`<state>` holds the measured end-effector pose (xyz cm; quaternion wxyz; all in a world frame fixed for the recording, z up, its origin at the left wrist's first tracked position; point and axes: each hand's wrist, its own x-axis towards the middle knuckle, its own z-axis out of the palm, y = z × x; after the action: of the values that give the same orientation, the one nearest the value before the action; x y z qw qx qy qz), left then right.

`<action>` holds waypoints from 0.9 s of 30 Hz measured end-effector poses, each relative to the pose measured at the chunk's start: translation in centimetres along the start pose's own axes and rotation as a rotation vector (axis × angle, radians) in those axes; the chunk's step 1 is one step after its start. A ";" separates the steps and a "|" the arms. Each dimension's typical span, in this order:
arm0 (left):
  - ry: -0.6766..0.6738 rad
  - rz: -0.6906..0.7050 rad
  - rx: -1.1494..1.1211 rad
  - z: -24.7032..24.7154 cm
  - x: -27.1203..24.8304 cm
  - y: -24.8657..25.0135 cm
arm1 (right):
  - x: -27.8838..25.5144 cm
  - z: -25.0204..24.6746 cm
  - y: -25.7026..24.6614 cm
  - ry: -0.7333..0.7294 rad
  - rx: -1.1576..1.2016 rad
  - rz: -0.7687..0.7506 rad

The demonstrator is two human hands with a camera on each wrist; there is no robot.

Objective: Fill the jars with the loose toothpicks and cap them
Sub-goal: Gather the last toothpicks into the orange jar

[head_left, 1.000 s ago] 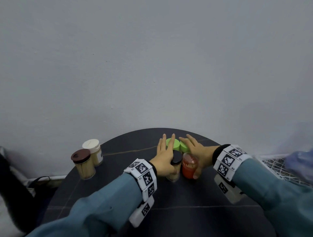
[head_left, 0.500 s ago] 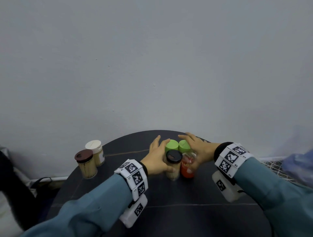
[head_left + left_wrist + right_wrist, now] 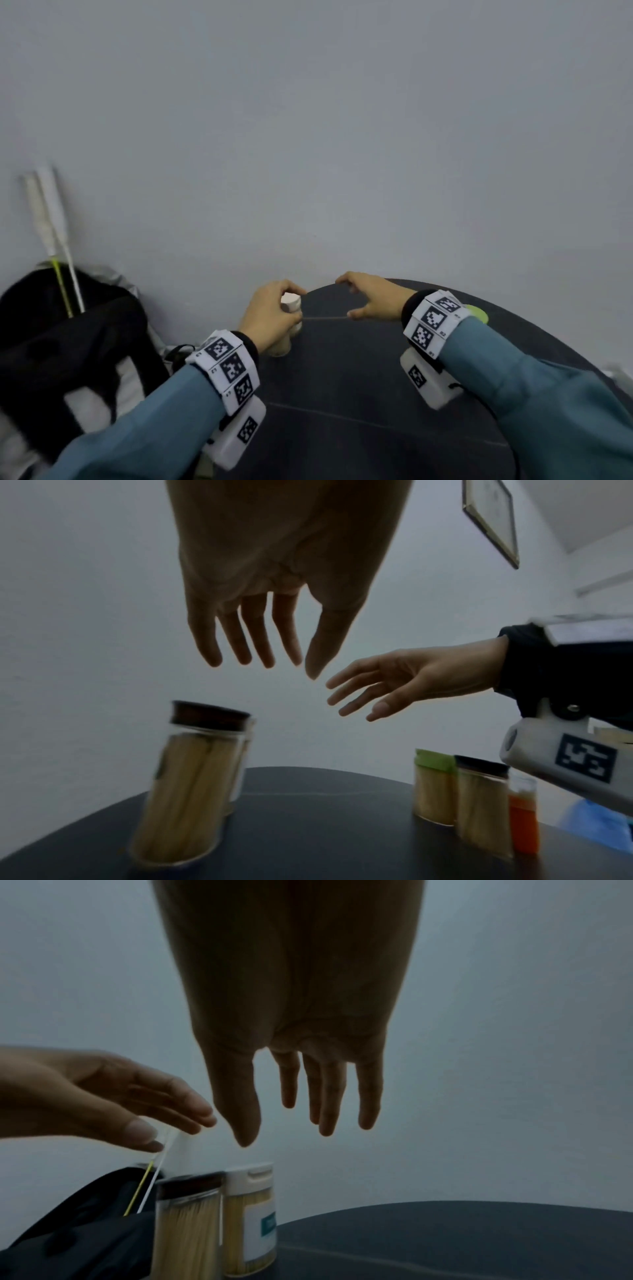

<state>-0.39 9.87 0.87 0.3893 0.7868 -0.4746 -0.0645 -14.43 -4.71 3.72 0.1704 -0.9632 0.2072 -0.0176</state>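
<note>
A brown-capped jar [image 3: 192, 785] and a white-capped jar [image 3: 251, 1218], both full of toothpicks, stand side by side at the left edge of the dark round table [image 3: 342, 394]. My left hand [image 3: 291, 298] hovers just above them with fingers loosely extended and holds nothing. Beside it to the right, my right hand [image 3: 346, 297] is spread open and empty over the table. The green-capped jar [image 3: 433, 785], black-capped jar [image 3: 481, 804] and orange jar [image 3: 522, 821] stand grouped farther right. In the head view only a green cap [image 3: 478, 312] shows behind my right wrist.
A black bag [image 3: 68, 342] with white and yellow rods [image 3: 51, 222] sticking out leans against the wall, just left of the table. A grey wall rises close behind the table. A framed picture [image 3: 489, 520] hangs high on the wall.
Both hands have let go of the green, black and orange jar group and moved left to the brown- and white-capped jars. The head view has swung left with them.
</note>
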 end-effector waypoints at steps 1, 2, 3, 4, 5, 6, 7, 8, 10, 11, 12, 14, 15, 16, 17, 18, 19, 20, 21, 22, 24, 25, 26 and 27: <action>0.008 -0.027 0.032 -0.5 0.2 -0.8 | 1.2 0.5 -0.7 -0.013 -0.002 -0.009; 0.007 -0.058 0.060 -0.8 0.4 -1.6 | 2.4 1.0 -1.4 -0.030 -0.006 -0.013; 0.002 -0.088 0.078 -1.0 0.6 -2.3 | 3.6 1.5 -2.0 -0.044 -0.013 -0.017; -0.005 -0.117 0.090 -1.1 0.8 -2.9 | 4.8 2.0 -2.4 -0.054 -0.023 -0.019; -0.018 -0.143 0.099 -1.1 1.1 -3.4 | 5.9 2.4 -2.8 -0.059 -0.033 -0.023; -0.038 -0.166 0.103 -1.0 1.4 -4.0 | 6.8 2.8 -3.1 -0.065 -0.040 -0.026; -0.062 -0.185 0.096 -0.9 1.8 -4.4 | 7.8 3.1 -3.3 -0.073 -0.044 -0.030; -0.089 -0.202 0.080 -0.8 2.1 -4.9 | 8.6 3.5 -3.5 -0.085 -0.046 -0.033; -0.133 -0.224 0.022 -0.6 2.5 -5.5 | 10.0 4.1 -3.8 -0.113 -0.051 -0.048; -0.150 -0.231 -0.009 -0.5 2.7 -5.7 | 10.6 4.4 -3.8 -0.122 -0.054 -0.060; -0.160 -0.232 -0.032 -0.4 2.8 -6.0 | 11.1 4.8 -3.8 -0.125 -0.052 -0.069; -0.156 -0.226 -0.049 -0.1 2.9 -6.4 | 11.7 5.4 -3.7 -0.109 -0.024 -0.080; -0.144 -0.222 -0.052 -0.1 2.9 -6.6 | 11.8 5.6 -3.6 -0.092 -0.001 -0.077; -0.134 -0.219 -0.052 0.0 2.9 -6.8 | 11.9 5.6 -3.5 -0.076 0.017 -0.070; -0.128 -0.215 -0.055 0.0 2.9 -6.9 | 11.9 5.6 -3.4 -0.065 0.023 -0.065; -0.125 -0.212 -0.060 0.0 2.9 -7.0 | 11.8 5.6 -3.4 -0.060 0.018 -0.062; -0.127 -0.209 -0.067 0.0 3.0 -7.0 | 11.7 5.5 -3.3 -0.061 0.005 -0.061; -0.132 -0.205 -0.074 0.0 3.0 -6.9 | 11.4 5.4 -3.2 -0.065 -0.013 -0.057; -0.140 -0.199 -0.073 0.0 3.0 -6.8 | 11.1 5.2 -3.1 -0.071 -0.033 -0.053; -0.147 -0.190 -0.068 -0.1 2.9 -6.6 | 10.7 4.8 -2.9 -0.077 -0.053 -0.045; -0.151 -0.161 -0.068 0.0 2.9 -6.0 | 9.5 3.7 -2.4 -0.079 -0.090 -0.037; -0.151 -0.144 -0.079 0.1 2.8 -5.6 | 8.8 2.8 -2.0 -0.077 -0.105 -0.038; -0.156 -0.126 -0.090 0.2 2.7 -5.1 | 8.0 1.9 -1.5 -0.074 -0.115 -0.038; -0.164 -0.107 -0.098 0.4 2.6 -4.6 | 7.1 0.9 -1.0 -0.072 -0.123 -0.033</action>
<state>4.01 8.74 -1.81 0.3830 0.7831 -0.4586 -0.1724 -7.45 -6.50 2.96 0.1178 -0.9751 0.1859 0.0269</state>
